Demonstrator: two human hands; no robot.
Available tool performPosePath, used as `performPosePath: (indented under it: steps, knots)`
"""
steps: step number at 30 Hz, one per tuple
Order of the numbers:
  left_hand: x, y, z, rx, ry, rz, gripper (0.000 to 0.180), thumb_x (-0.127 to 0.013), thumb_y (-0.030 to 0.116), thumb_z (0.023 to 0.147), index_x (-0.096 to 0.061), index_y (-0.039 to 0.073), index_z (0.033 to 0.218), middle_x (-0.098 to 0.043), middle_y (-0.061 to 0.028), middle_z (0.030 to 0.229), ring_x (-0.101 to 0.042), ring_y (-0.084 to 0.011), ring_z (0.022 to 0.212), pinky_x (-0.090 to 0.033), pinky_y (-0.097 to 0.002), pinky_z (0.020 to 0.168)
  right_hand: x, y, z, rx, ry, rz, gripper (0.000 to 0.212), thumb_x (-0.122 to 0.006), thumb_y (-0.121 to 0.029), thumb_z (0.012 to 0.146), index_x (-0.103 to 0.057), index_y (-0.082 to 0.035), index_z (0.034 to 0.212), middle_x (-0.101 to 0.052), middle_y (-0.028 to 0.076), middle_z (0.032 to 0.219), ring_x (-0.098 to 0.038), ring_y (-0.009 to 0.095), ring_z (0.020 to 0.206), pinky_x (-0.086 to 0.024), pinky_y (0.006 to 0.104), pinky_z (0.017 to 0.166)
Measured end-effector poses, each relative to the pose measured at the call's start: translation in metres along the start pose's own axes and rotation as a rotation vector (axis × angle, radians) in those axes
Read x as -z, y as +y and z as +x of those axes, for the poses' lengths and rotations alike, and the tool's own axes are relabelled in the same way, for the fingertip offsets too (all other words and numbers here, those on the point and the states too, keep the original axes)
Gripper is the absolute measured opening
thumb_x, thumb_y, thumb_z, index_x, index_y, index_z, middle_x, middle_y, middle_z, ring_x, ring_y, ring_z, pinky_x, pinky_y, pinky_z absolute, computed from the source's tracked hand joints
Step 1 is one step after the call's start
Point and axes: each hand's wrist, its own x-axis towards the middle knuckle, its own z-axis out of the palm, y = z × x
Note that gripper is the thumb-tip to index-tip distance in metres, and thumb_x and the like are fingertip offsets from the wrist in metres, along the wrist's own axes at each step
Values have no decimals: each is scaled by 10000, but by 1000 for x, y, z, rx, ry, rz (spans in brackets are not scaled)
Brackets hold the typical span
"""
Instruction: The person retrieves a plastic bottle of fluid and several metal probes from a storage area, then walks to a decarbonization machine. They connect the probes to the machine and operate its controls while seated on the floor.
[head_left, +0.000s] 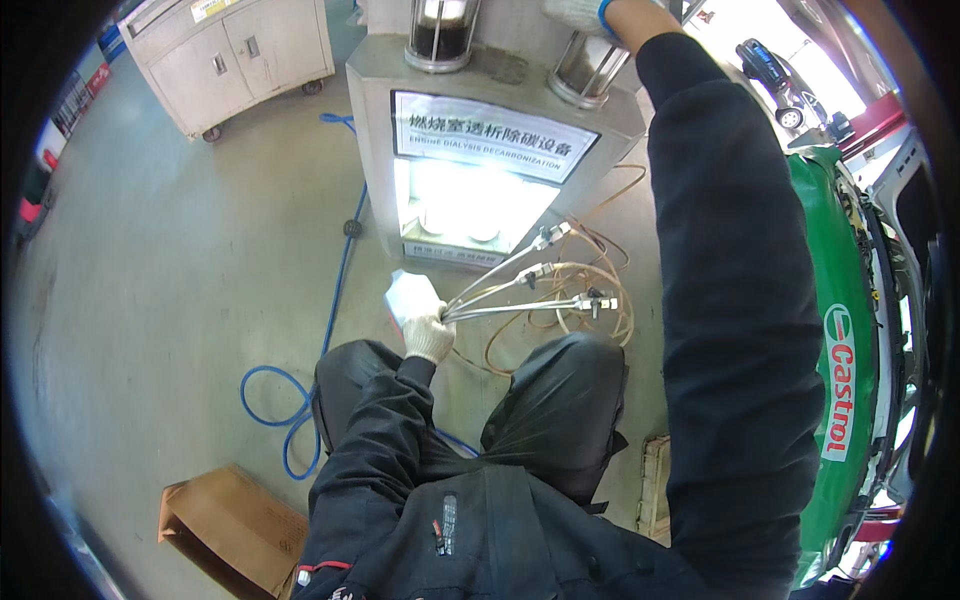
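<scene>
My left hand (430, 338), in a white knit glove, is closed round several thin metal tubes (490, 292) above my knees. Small valves with black levers (597, 304) sit at the tubes' far ends, joined to amber hoses (625, 300). A white sheet or cloth (411, 296) is also at this hand, sticking out beyond its fingers. My right arm reaches far forward. At the top edge, my gloved right hand (578, 14) is by the top of a clear cylinder (585, 72) on a grey machine (370, 110); its fingers are mostly cut off by the frame.
Another cylinder (440, 40) holds dark liquid. Below a sign, the machine has a lit recess (470, 205). A blue hose (340, 270) loops across the floor. Around me are a grey cabinet on casters (235, 65), a cardboard box (235, 530) and a car under a green cover (830, 270).
</scene>
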Motion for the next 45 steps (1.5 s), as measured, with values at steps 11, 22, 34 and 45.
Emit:
performPosePath:
  steps: [11, 22, 34, 45]
  knots:
    - [5, -1, -3, 44, -62, -7, 164, -720, 286, 972, -772, 134, 936, -731, -172, 796, -731, -413, 759, -552, -503, 691, -6, 5, 3, -36, -9, 39, 602, -492, -133, 932, -590, -189, 1524, -741, 270, 1303, -719, 437, 1208, -550, 524, 1021]
    - [12, 15, -9, -143, 169, -173, 240, -791, 233, 952, -695, 86, 789, -632, -132, 728, -666, -369, 745, -520, -456, 681, 3, -4, -4, -14, 16, 10, 660, -491, -124, 908, -571, -185, 1560, -694, 300, 1389, -694, 441, 1267, -536, 525, 1061]
    - [4, 8, -13, -1, 149, -101, 388, -790, 372, 974, -699, 83, 732, -674, -147, 721, -679, -367, 653, -509, -448, 615, -5, -1, 0, -55, 61, -4, 692, -499, -138, 923, -555, -240, 1605, -769, 258, 1236, -747, 444, 1128, -558, 553, 980]
    - [3, 10, -18, 103, 58, -81, 389, -775, 389, 978, -721, 81, 746, -685, -156, 727, -689, -371, 673, -518, -451, 625, -1, -4, -1, -77, 33, -11, 674, -501, -148, 926, -574, -212, 1593, -754, 259, 1296, -740, 434, 1176, -571, 525, 1004]
